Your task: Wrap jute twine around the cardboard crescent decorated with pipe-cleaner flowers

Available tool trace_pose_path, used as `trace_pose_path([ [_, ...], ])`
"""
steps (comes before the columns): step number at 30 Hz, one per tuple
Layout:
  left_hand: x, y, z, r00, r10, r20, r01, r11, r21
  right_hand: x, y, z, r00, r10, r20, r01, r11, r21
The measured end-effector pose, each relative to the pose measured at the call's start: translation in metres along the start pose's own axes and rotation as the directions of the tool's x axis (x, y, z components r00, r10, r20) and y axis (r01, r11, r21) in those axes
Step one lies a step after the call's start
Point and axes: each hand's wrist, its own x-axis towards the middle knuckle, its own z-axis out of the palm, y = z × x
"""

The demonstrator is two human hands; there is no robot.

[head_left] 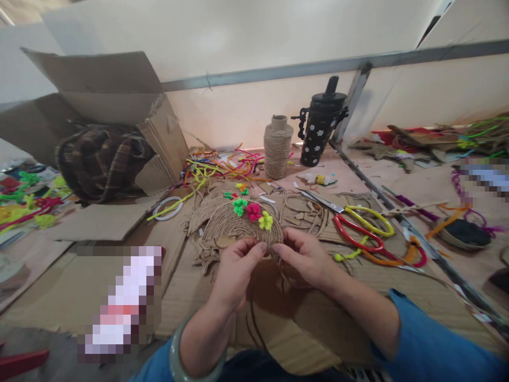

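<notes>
An arched piece of jute twine [234, 223], laid in close curved rows, is in front of me. Three fuzzy pipe-cleaner flowers sit along it: a green flower [239, 207], a magenta flower [253, 211] and a yellow flower [265, 220]. My left hand [238, 262] pinches the lower right end of this piece between thumb and fingers. Close beside it, my right hand [302, 257] is closed on the same end, thumb tips nearly meeting. Loose twine strands dangle below the fingers. A twine star [205, 260] lies left of my left hand.
Red-and-yellow-handled scissors [358, 225] lie to the right. Behind stand a twine spool [278, 148] and a black flowered tumbler [322, 130]. An open cardboard box [163, 143] holds a plaid bag [105, 164]. Colourful pipe cleaners [226, 164] are heaped at the back.
</notes>
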Motion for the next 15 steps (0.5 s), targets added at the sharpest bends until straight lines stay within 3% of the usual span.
trace_pose_path([
  [15, -0.0012, 0.0012, 0.0016, 1.0, -0.021, 0.005, 0.021, 0.999, 0.038, 0.0009, -0.0001, 0.0005, 0.999, 0.017, 0.045, -0.019, 0.999, 0.045],
])
